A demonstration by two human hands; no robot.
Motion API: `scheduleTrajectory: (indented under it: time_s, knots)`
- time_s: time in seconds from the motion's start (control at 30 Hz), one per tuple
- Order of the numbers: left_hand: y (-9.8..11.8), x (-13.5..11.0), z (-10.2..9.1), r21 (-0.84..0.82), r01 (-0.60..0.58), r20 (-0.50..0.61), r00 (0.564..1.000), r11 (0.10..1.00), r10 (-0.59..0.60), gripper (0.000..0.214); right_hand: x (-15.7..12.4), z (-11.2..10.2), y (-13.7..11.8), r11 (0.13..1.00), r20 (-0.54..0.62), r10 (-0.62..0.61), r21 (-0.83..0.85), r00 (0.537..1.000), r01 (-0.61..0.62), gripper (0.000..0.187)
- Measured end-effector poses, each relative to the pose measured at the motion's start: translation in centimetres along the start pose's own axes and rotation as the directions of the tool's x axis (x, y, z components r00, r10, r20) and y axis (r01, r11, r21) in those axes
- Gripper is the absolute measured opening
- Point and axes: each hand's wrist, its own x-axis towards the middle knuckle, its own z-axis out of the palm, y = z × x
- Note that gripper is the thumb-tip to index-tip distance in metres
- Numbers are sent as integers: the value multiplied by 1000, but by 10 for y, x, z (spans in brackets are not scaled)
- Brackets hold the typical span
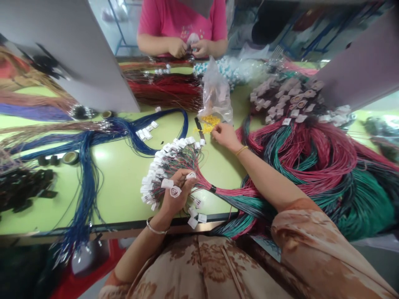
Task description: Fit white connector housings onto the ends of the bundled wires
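Note:
My left hand [179, 191] is closed around a few white plastic connectors [175, 191] on thin wires, close to the table's front edge. Behind it fans out a bundle of white connectors [156, 166], whose pink, green and black wires run right through a band of black tape [213, 188]. At the pile of small yellow pieces [210, 121], my right hand [222, 135] has its fingertips drawn together. Whether a yellow piece is between those fingers is too small to tell. A clear plastic bag [216, 97] lies open behind the yellow pile.
Blue wires [85, 174] drape over the table's front edge at left. Heaped pink and green wires [311, 158] with wrapped connectors [286, 97] fill the right. Grey panels [71, 45] stand on both sides. Across the table, a person in a pink shirt [183, 25] handles something small.

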Motion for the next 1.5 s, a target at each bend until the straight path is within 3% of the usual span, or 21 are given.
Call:
scheduleTrajectory:
  time_s: [0.2,0.37,0.47,0.53,0.6,0.67,0.73,0.83,0.93,1.0,1.07,1.2,1.3,1.4,1.5]
  knots:
    - [-4,-1,0,1,-12,37,999,1000,12,33,-2,3,-7,999,37,-12,32,999,11,13]
    - [-5,-2,0,-56,-36,-16,999,998,35,32,-1,-3,-16,999,60,8,46,998,-11,12]
    - [-3,0,-2,-97,2,-15,1000,995,-4,37,-10,-14,-24,976,109,74,198,991,-95,9]
    - [-3,1,-2,-141,18,-25,999,990,-22,40,-22,-22,-34,869,174,139,451,975,-205,3]
    - [-3,1,-2,-166,31,-39,999,986,-38,42,-40,-30,-48,684,264,120,677,957,-273,11]
    - [-4,1,-2,-166,49,-53,997,985,-58,44,-63,-37,-64,558,351,0,777,936,-291,18]
    - [-5,1,-2,-178,67,-63,995,982,-79,44,-87,-43,-81,507,413,-119,807,903,-303,21]
    - [-6,0,-1,-234,71,-60,994,970,-87,39,-117,-49,-102,579,364,-265,801,893,-154,12]
    - [-6,0,-1,-234,54,-73,995,971,-73,40,-134,-48,-113,683,139,-458,687,878,248,11]
    - [-5,0,0,-224,46,-84,994,974,-66,40,-138,-44,-116,661,-6,-575,585,818,469,15]
    - [-4,-1,0,-237,53,-92,993,970,-77,39,-139,-38,-115,616,-100,-634,534,767,579,16]
    - [-3,-1,0,-263,60,-91,992,963,-87,38,-140,-27,-114,586,-155,-657,511,738,629,19]
    - [-5,-1,0,-254,32,-94,994,967,-58,36,-142,-27,-115,648,-124,-595,512,794,565,14]
    - [-8,-1,-1,-226,12,-119,992,974,-40,37,-144,-30,-116,733,-14,-495,531,869,426,10]
    - [-12,-1,-1,-182,25,-140,989,983,-50,40,-145,-31,-117,771,68,-423,551,904,319,5]
